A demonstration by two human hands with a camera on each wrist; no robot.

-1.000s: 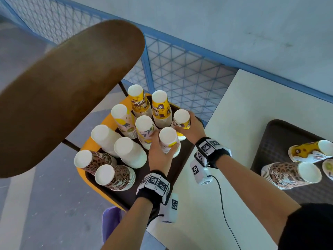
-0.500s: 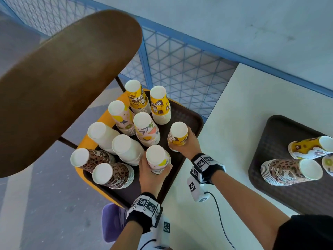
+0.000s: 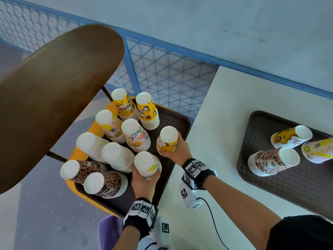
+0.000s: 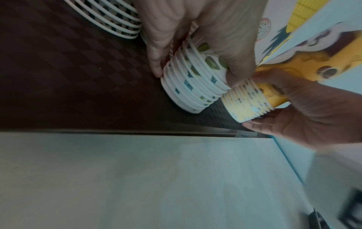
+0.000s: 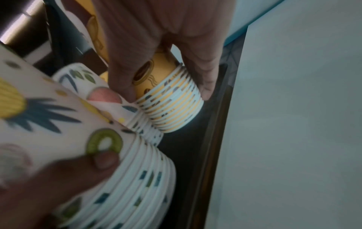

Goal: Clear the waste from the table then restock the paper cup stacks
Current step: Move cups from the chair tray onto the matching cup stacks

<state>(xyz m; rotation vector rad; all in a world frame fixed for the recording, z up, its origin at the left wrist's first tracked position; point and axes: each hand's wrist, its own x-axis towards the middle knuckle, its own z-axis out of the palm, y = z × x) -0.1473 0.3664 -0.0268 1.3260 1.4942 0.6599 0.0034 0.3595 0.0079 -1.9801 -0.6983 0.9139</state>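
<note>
A dark tray [image 3: 177, 123] on an orange seat carries several upside-down paper cup stacks. My left hand [image 3: 145, 179] grips a fruit-print cup stack [image 3: 147, 165] near the tray's front edge. In the left wrist view the fingers [image 4: 156, 62] wrap its ribbed rims [image 4: 194, 86]. My right hand [image 3: 175, 151] grips a yellow cup stack [image 3: 168, 139] by the tray's right side; the right wrist view shows that yellow stack [image 5: 172, 105] tilted over the tray floor. The two held stacks sit side by side, close together.
A second dark tray [image 3: 261, 186] on the white table [image 3: 207, 150] holds a leopard stack [image 3: 270, 161], a yellow stack [image 3: 290, 138] and a pineapple-print stack [image 3: 319, 150], all lying down. A brown rounded board [image 3: 54, 96] overhangs at left. Blue mesh fence [image 3: 162, 73] behind.
Both hands have drawn their stacks back toward me, away from the other stacks: the fruit-print one to the tray's front, the yellow one to its right side.
</note>
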